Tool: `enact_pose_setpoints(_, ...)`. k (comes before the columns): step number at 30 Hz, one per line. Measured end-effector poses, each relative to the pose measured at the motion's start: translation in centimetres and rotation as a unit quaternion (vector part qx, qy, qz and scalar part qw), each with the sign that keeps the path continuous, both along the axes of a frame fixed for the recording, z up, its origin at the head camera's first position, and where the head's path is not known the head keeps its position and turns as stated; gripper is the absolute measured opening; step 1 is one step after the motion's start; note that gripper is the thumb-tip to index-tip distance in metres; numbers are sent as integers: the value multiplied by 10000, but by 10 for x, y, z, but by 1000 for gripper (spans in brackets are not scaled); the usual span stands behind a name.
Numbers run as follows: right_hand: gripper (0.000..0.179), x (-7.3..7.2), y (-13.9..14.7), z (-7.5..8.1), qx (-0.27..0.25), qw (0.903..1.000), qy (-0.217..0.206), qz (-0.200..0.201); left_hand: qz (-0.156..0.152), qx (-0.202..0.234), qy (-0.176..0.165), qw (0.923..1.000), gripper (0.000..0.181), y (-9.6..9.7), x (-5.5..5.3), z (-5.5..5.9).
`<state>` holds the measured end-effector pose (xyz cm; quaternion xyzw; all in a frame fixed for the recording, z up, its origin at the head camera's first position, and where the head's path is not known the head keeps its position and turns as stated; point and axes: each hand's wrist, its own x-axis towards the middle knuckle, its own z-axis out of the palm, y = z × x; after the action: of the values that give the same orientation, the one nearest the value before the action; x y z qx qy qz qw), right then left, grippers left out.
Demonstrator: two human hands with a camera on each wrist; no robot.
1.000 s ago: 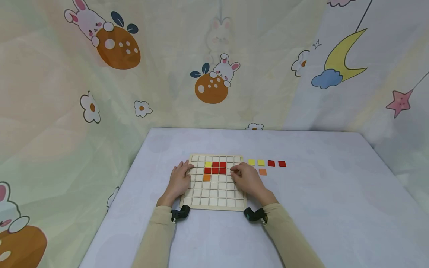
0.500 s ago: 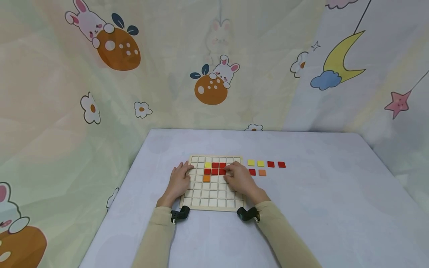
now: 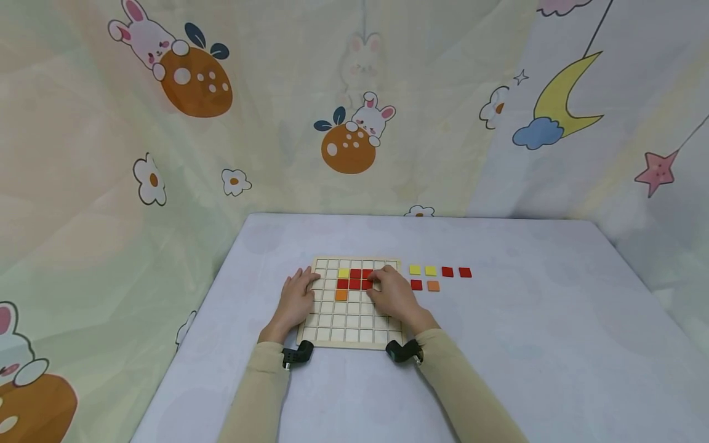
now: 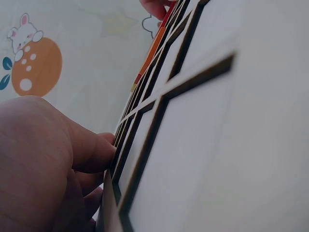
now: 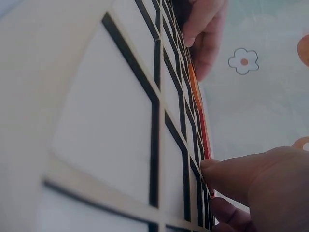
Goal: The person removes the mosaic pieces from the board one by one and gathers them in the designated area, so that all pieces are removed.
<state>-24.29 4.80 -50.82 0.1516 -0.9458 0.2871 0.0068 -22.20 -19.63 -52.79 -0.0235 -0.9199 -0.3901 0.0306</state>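
A light wooden grid board [image 3: 352, 320] lies on the table. Set in its cells are a yellow tile [image 3: 343, 273], an orange tile [image 3: 341, 295] and several red tiles [image 3: 355, 284]. My left hand [image 3: 296, 301] rests along the board's left edge with extended fingers, the fingertips at the border cells. Over the board's right half, the curled fingers and thumb of my right hand [image 3: 394, 295] pinch at the rightmost red tile [image 3: 364, 285] of the lower red row. Thumb and finger close around the red tile's end [image 5: 212, 195] in the right wrist view, hiding part of it.
Loose tiles lie right of the board: yellow tiles [image 3: 431, 271], red tiles [image 3: 447, 272] and an orange tile [image 3: 433, 286]. A white cloth covers the table [image 3: 543, 332], and a printed curtain [image 3: 277, 123] stands behind it.
My right hand has moved left across the board, from right of the red tiles to the end one. A loose red tile beyond the board came into full view. My left hand stayed put.
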Motion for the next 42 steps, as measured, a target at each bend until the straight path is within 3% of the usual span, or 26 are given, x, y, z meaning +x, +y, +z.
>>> enact_pose_setpoints(20,23,-2,-3,-4,-328,9994,39,-27,3,11,-67,10000,40,0,1,1)
enact_pose_setpoints(42,33,0,8,1,-604,9981,-19,-78,17,-43,-133,9999,40,0,0,0)
